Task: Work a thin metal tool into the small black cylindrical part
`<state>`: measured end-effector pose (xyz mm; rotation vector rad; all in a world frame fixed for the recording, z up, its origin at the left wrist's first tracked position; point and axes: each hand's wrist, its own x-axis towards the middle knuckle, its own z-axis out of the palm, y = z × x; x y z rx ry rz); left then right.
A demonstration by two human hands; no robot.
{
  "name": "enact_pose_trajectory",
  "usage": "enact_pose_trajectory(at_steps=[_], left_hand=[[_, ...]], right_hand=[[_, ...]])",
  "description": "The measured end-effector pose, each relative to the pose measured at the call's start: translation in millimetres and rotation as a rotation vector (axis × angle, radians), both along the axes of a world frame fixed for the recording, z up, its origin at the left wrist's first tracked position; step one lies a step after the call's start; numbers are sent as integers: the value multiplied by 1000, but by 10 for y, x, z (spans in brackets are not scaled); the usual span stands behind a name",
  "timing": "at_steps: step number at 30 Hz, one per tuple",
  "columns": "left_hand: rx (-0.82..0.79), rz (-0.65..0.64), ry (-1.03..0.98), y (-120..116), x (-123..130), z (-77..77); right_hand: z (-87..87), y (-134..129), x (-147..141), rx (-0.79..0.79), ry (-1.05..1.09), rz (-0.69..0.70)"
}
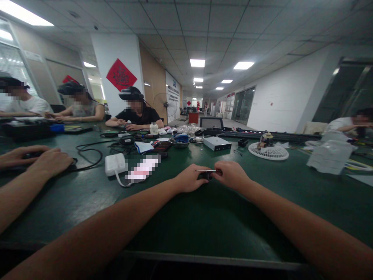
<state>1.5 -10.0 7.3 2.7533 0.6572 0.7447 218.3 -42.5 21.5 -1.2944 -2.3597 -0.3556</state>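
The person's left hand (190, 178) and right hand (231, 175) come together over a small screwdriver (205, 175). It is near the middle of a green table mat (186, 221), held just above it. The screwdriver has a black handle and a thin metal shaft that points left. Both hands pinch the black handle, with the fingers curled in and pressed close, so part of it is hidden.

To the left, another person's hands (49, 160) rest on the mat near a black cord (100, 156). Farther from the screwdriver sit a white power brick (115, 164) and a blurred pink and white thing (142, 168). To the right are a silver box (217, 143) and a round white fan cover (268, 153). Far away, a red paper diamond (121, 74) hangs on a pillar. Its dark writing is too hard to read.
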Motion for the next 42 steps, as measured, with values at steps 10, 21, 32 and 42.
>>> enact_pose_trajectory(at_steps=[10,21,32,42], left_hand=[[-21,460,-196,151,3,-103],[-50,457,-255,190,-4,-139],[-15,383,-227,156,-10,-89],[63,390,-146,92,-12,-42]], right_hand=[[-57,126,94,-173,218,-95],[-31,129,143,-193,221,12],[-64,158,166,-257,365,50],[-42,164,178,-363,403,62]])
